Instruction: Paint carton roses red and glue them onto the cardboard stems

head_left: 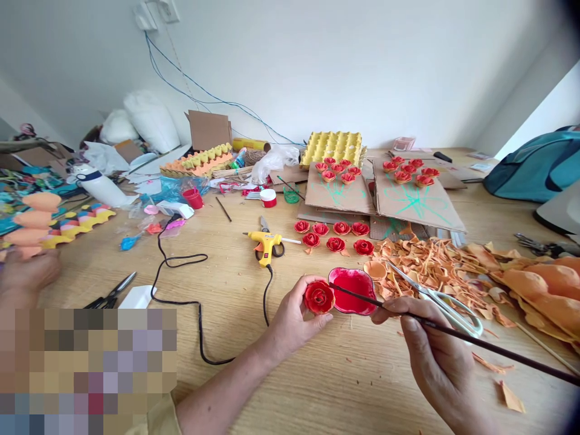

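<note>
Between the thumb and fingers of my left hand is a red paper rose, its open face turned up. My right hand grips a long dark paintbrush, whose tip reaches the right edge of the rose. Under the brush sits a scalloped dish of red paint. Just beyond, several finished-looking red roses stand in two rows. An orange cup piece and light-handled scissors lie to the right of the dish.
A yellow glue gun with a black cord lies left of the roses. Orange scraps and an orange egg tray fill the right. Cardboard sheets bearing more roses stand behind. Another person's hand is at far left.
</note>
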### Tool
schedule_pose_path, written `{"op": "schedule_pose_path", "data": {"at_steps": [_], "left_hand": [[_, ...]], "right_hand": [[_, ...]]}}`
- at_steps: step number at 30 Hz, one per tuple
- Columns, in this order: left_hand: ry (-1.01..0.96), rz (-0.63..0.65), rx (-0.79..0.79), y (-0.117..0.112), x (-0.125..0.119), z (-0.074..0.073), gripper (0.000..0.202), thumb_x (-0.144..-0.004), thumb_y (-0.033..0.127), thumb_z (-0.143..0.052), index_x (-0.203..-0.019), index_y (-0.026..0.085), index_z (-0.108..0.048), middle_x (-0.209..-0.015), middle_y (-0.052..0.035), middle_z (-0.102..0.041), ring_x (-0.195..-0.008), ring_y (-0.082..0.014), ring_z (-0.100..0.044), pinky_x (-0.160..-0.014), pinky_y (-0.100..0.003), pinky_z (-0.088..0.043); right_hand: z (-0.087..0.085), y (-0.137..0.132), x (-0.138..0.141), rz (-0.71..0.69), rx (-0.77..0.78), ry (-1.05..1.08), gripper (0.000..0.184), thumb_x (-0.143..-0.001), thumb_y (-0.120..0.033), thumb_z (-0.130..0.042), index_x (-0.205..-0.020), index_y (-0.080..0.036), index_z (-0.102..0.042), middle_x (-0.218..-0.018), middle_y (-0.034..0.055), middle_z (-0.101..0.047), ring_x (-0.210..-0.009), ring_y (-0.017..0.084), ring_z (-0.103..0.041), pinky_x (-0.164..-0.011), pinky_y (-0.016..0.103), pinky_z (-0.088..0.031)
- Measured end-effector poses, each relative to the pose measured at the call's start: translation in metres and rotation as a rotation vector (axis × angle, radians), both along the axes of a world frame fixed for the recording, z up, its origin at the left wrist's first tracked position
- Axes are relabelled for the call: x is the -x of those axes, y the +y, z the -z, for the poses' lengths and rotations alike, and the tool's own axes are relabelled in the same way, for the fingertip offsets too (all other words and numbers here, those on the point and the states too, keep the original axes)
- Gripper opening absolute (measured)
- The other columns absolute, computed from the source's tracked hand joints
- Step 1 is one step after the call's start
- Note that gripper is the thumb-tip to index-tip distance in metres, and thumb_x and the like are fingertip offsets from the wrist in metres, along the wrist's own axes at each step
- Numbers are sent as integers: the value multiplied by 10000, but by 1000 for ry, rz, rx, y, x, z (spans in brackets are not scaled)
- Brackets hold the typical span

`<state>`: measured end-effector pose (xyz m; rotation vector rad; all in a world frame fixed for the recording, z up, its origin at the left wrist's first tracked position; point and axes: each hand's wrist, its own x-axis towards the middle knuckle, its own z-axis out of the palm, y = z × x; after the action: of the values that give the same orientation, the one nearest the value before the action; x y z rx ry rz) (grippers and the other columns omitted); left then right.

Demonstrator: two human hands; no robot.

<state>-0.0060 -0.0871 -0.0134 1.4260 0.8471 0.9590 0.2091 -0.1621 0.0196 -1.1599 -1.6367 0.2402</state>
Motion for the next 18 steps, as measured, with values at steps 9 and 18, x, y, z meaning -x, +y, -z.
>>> {"op": "schedule_pose_path", "data": {"at_steps": [9,18], "left_hand": [[35,-18,-31,-1,1,-5,481,-743,129,-738,-1185,204,-563,-1152,-66,-682,-1071,-209,-659,-988,-332,-509],[12,-54,-22,3,2,-3,481,-721,145,-775,-1154,194,-573,-1141,-66,-686,-1065,-205,-664,-973,-307,-514]], "right_hand": [[-1,-1,0,4,-11,-15,169,-1059,-247,-458,-1046,-259,-626,-839,-7,-709,-812,129,-705,-774,222,-542],[-2,-2,-1,27,-28,-18,165,-1042,-237,-477,-1029,-256,-641,-810,-6,-720,-769,144,-715,-732,240,-551]]}}
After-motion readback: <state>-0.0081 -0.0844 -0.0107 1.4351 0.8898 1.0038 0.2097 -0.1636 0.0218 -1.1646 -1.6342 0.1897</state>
